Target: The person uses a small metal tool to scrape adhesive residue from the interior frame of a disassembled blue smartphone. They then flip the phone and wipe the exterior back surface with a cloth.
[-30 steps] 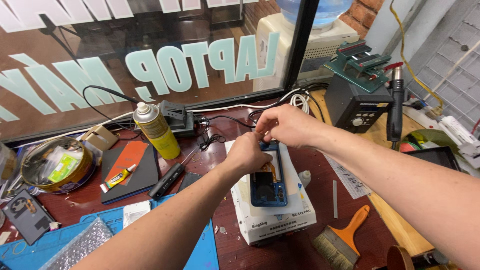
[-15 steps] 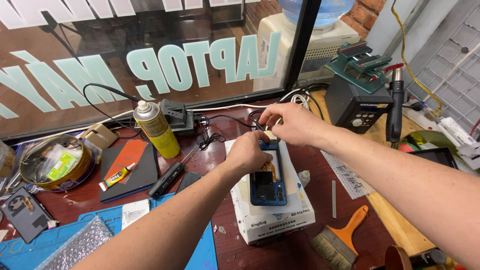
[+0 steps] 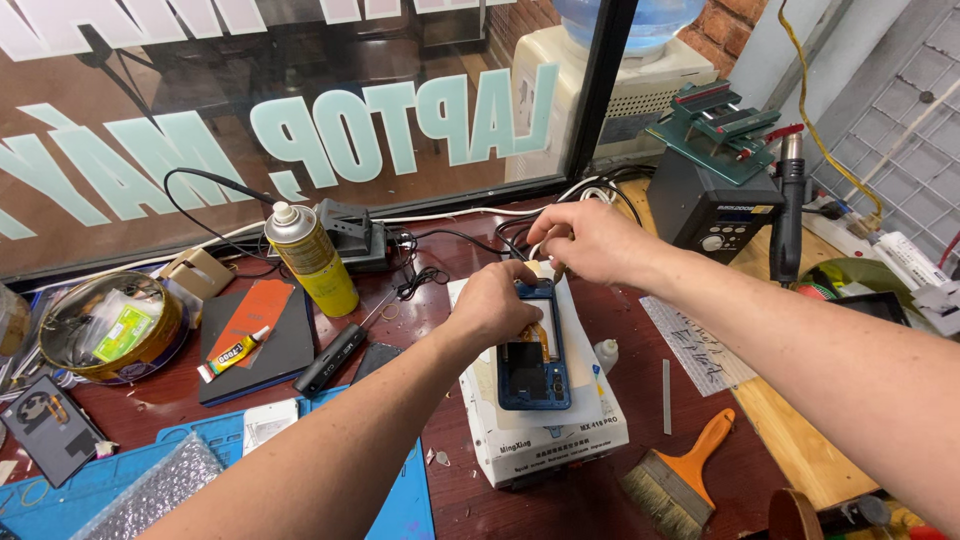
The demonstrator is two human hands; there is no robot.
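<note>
Left hand [image 3: 497, 305] is pressed down on the upper edge of the phone [image 3: 534, 362], fingers curled over it, steadying it on the white box [image 3: 545, 440] at the centre of the frame. Your right hand [image 3: 580, 240] is pinched shut just above the phone's top end; what it pinches is too small to tell. The phone lies open, back off, with its blue frame, dark insides and an orange flex showing, so by the look of it the opening is done and the inner work is under way; nothing suggests reassembly yet.

Around you the dark red surface is crowded: a yellow spray can [image 3: 308, 258] and glue tube [image 3: 237, 353] at left, a screwdriver [image 3: 335, 356] beside them, a blue mat [image 3: 210, 480] at lower left, a brush [image 3: 680, 475] at lower right. A lettered window fills the upper left; a hot-air station [image 3: 715, 205] stands at upper right.
</note>
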